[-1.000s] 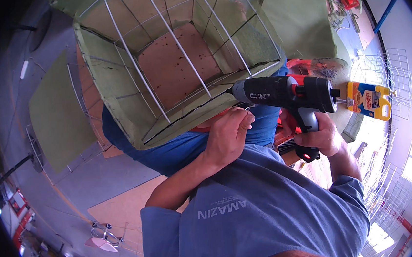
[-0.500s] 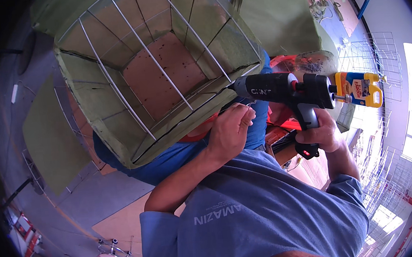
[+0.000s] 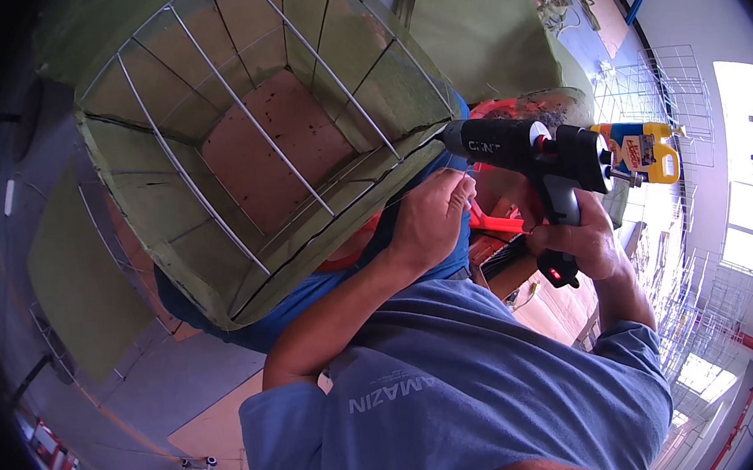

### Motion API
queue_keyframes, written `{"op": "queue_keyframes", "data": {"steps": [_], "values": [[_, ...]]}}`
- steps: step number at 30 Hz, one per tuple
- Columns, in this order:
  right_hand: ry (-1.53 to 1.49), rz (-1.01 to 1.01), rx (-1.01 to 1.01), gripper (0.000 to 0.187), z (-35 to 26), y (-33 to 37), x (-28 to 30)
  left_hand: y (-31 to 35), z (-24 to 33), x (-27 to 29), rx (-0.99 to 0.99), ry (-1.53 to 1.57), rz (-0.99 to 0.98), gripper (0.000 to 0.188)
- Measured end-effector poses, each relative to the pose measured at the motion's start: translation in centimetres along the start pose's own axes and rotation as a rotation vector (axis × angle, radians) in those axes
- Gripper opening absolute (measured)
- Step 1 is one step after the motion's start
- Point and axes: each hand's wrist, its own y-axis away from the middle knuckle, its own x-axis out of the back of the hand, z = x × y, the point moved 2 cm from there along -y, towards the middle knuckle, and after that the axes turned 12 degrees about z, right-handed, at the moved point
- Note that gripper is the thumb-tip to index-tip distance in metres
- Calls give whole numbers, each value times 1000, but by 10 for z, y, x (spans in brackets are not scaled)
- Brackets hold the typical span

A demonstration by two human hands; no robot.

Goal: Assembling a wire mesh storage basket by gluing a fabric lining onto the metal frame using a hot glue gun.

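Left hand [image 3: 429, 221]: fingers pinching the green-lined wire basket [image 3: 252, 147] rim, held at chest height.
Right hand [image 3: 578, 240]: fingers clenched around the black power tool [image 3: 530, 145].
Risk: the nose looks close enough to nick those fingertips.

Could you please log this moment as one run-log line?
left hand: pinching basket edge | right hand: gripping black glue gun, nozzle at edge | wire basket: green-lined, tilted on lap

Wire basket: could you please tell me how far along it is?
Green panels already line the walls of the wire basket around a brown base. In hand: the left hand pinches the near rim, the right hand aims a black power tool there. What remains cannot be judged.
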Motion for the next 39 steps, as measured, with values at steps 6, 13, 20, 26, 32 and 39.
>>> {"op": "queue_keyframes", "data": {"steps": [6, 13, 20, 26, 32, 39], "values": [[68, 95, 33, 42, -3, 2, -1, -8, -6, -13, 96, 96, -15, 30], [-101, 308, 142, 46, 27, 4, 8, -3, -5, -19, 143, 170, -7, 31], [-335, 773, 197, 22, 154, -51, 90, 52, 6, 48, -221, -6, 41, 25], [-438, 790, -148, 29, 282, -105, 148, 96, 31, 106, -455, -389, 192, 19], [1016, 1006, 233, 44, 228, -112, 141, 161, 48, 164, -510, -739, 451, 41], [563, 394, 1549, 41, 10, -70, -96, 162, 67, 207, -544, -1177, 699, 43]]}}
